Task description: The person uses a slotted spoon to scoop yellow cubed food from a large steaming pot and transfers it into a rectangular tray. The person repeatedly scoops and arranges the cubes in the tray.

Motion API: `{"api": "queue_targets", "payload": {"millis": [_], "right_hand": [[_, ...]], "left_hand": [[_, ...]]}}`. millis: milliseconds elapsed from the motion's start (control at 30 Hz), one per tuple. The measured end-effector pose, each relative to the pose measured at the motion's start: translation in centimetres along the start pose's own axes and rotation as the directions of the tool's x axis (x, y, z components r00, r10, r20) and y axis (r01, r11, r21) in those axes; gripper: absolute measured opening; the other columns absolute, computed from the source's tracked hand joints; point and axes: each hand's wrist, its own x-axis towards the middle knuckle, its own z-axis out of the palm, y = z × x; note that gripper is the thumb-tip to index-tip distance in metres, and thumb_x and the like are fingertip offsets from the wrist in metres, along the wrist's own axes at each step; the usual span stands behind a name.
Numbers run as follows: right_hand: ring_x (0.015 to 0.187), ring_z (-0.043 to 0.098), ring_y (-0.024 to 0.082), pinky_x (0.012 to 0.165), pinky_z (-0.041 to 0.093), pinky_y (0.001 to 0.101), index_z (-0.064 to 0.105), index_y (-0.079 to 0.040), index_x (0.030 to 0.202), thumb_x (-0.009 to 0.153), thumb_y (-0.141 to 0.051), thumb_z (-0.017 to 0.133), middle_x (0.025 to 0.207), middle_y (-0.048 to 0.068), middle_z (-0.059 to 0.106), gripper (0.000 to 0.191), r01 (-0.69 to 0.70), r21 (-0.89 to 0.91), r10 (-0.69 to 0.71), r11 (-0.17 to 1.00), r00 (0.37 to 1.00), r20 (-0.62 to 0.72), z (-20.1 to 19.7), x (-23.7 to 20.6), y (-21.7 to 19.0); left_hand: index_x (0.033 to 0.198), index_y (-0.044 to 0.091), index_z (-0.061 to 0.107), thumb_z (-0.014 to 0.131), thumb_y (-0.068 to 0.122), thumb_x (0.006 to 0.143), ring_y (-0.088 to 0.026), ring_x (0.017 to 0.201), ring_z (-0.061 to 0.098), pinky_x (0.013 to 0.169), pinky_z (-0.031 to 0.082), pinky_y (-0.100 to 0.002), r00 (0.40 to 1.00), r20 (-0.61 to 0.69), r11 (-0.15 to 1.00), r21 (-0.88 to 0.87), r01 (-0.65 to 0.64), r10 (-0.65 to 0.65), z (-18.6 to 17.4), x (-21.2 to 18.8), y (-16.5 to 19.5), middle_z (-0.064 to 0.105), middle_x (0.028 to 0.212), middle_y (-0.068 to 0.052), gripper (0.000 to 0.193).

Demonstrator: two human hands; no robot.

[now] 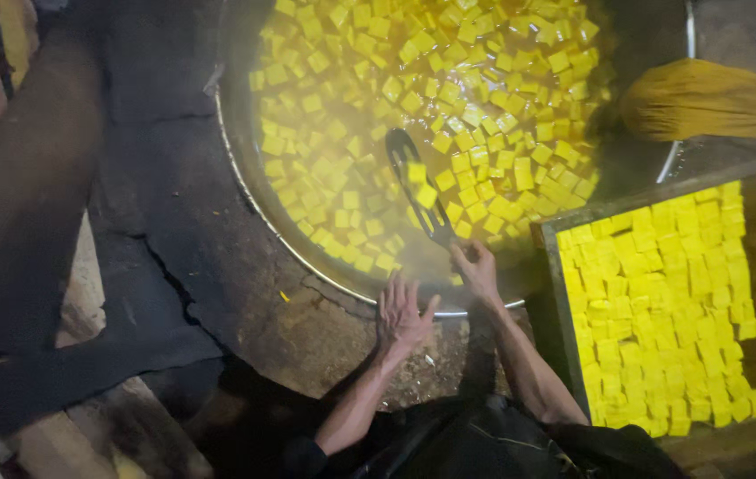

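My right hand [477,269] is clamped on the slotted spatula [418,186] in the wok [245,168] of yellow cubes [484,98]; my left hand [402,315], fingers spread, rests on the rim.

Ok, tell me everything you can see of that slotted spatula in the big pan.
The slotted spatula looks like dark metal: a flat blade with long slots and a thin handle. It lies tilted, blade out among the yellow cubes floating in the steaming pan, a few cubes resting on it. Its handle runs back toward the near rim, where the right hand grips its end. The left hand is clear of it.
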Motion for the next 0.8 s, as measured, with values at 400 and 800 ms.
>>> {"api": "queue_targets", "payload": {"millis": [400,800], "right_hand": [[0.089,0.071,0.039,0.078,0.055,0.0486,0.074,-0.001,0.109,0.090,-0.048,0.072,0.095,0.023,0.074,0.051,-0.012,-0.539,-0.138,0.842,0.962,-0.238,-2.7,3.2,-1.1],[0.064,0.071,0.022,0.065,0.056,0.0391,0.073,-0.002,0.099,0.091,-0.044,0.070,0.070,0.011,0.073,0.043,0.026,-0.315,-0.071,0.949,0.989,-0.131,0.6,11.8,-8.5]], "left_hand": [[0.128,0.003,0.061,0.067,0.048,0.092,-0.040,0.148,0.031,0.114,0.028,-0.065,0.998,-0.059,1.000,-0.012,-0.016,0.015,0.9,0.0,0.4,0.038,0.157,-0.022,0.059],[0.125,0.004,0.062,0.071,0.045,0.089,-0.041,0.141,0.039,0.108,0.036,-0.059,0.990,-0.127,0.996,0.072,-0.058,0.066,0.4,0.6,1.8,0.045,0.151,-0.022,0.055]]}}
